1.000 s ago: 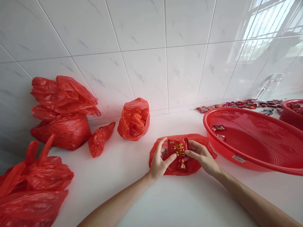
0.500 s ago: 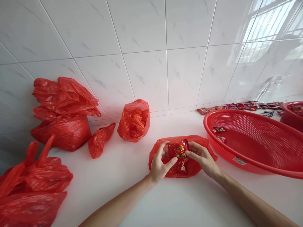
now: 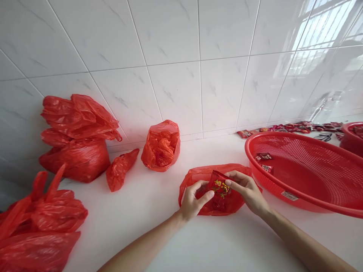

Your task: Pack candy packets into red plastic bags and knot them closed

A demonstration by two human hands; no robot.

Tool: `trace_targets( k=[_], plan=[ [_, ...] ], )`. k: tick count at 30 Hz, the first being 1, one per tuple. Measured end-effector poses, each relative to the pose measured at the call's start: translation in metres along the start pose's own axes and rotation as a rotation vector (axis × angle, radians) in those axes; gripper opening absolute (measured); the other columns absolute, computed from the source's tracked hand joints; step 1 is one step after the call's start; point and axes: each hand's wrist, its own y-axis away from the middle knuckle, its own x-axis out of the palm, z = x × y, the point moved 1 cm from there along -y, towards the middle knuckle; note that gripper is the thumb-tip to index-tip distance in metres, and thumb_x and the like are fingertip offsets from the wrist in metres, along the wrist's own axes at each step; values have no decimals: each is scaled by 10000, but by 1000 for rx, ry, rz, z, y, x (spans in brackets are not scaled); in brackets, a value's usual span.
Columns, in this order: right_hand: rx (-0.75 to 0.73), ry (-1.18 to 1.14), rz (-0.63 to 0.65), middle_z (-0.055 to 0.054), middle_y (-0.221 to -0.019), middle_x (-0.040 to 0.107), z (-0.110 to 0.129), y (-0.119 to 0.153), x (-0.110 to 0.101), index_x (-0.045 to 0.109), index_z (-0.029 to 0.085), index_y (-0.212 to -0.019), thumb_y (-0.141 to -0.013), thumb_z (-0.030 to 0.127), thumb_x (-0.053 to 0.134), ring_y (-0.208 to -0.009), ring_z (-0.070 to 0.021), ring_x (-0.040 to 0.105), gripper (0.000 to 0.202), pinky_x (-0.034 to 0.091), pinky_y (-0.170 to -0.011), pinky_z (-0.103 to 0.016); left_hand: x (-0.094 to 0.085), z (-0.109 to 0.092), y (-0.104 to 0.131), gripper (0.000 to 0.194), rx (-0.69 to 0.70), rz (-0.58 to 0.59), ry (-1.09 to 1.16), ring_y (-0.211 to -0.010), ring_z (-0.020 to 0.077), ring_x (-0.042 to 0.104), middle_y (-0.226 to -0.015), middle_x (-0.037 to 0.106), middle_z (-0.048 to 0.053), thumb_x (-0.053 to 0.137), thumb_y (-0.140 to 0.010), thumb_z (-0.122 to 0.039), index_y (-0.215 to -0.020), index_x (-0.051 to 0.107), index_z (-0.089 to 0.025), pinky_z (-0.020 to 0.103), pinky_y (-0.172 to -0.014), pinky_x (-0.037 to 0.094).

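Observation:
A small red packet [image 3: 220, 185] with yellow print is held between my two hands, above an open red plastic bag [image 3: 198, 174] on the white counter. My left hand [image 3: 193, 200] pinches the packet's left edge with the thumb on top. On its right side, my right hand [image 3: 246, 189] grips it between thumb and fingers. Under the packet, part of the bag's contents shows dimly through red plastic.
A large red basket [image 3: 306, 170] with a few small packets stands at the right. Behind it lie a row of packets [image 3: 295, 128] and black scissors [image 3: 324, 136]. An open red bag [image 3: 161, 147] stands near the wall; knotted red bags [image 3: 76, 158] are stacked left.
The packet has turned and tilted between my hands, and its top edge now points up to the left. My right hand has shifted slightly right.

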Motion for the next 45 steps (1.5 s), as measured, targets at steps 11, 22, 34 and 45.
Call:
trace_targets(
  k=[11, 22, 34, 45],
  plan=[
    [26, -70, 72, -39, -863, 727, 0, -1, -2, 714, 212, -904, -726, 509, 834, -770, -191, 650, 366, 542, -791, -352, 0, 2, -3, 336, 36, -51, 65, -1017, 269, 721, -1069, 773, 79, 692, -878, -462, -1084, 718, -198, 406, -932, 584],
    [26, -23, 234, -74, -1059, 756, -2, 2, 6, 730, 220, -1023, -832, 529, 736, -948, -252, 686, 364, 540, -880, -396, -1, 2, -1, 310, 67, -73, 11, -1071, 258, 704, -1144, 757, 71, 678, -898, -431, -1120, 714, -216, 387, -985, 555],
    [-5, 44, 105, -69, -1033, 751, 2, 1, 4, 687, 226, -1084, -823, 547, 741, -932, -235, 691, 417, 565, -830, -369, -1, -1, -3, 347, 20, 16, 15, -1022, 272, 716, -1091, 768, 76, 626, -918, -450, -1118, 728, -187, 382, -917, 579],
    [-83, 292, 95, -84, -984, 747, -7, -3, -2, 662, 204, -923, -846, 520, 678, -981, -280, 707, 325, 572, -904, -436, -25, -1, -20, 388, 250, -175, -619, -1303, 236, 577, -1346, 640, 90, 490, -912, -198, -1284, 603, -209, 438, -1130, 471]
  ],
)
